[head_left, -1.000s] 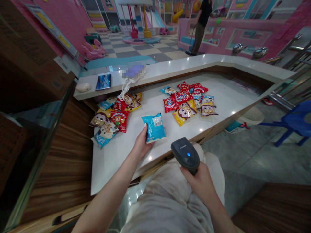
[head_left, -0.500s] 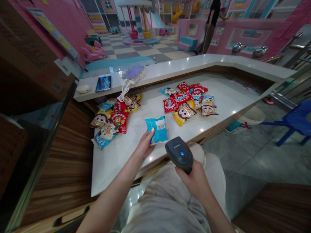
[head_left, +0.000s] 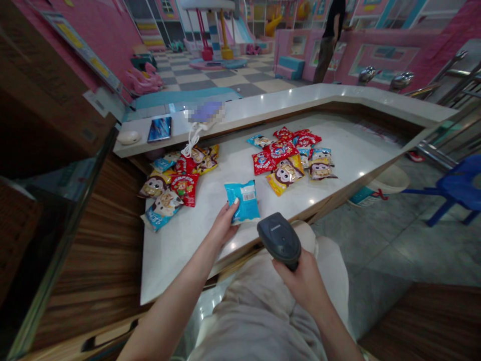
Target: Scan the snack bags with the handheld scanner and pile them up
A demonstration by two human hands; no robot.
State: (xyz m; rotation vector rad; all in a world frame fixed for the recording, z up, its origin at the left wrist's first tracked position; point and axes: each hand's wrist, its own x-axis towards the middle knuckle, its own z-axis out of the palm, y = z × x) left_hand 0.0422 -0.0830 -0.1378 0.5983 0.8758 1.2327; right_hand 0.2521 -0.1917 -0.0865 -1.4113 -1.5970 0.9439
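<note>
My left hand grips a blue snack bag by its lower left side, thumb on top. The bag's printed barcode label faces up toward me. In my right hand is a dark grey barcode scanner, its head pointed at the blue bag with a small gap between them; its light is off. Left of the bag, a pile of snack bags in red, yellow and blue lies on the white counter. A second pile of similar bags lies to the right.
Along the raised ledge are a phone-like device, a white rounded object and a white cable. A white bucket and a blue stool stand on the floor at right. Beyond the counter, a person stands by a pink partition.
The scanner's blue light has gone out, and the scanner has shifted very slightly right. My left hand and the blue bag stay put. The person in the background has changed stance.
</note>
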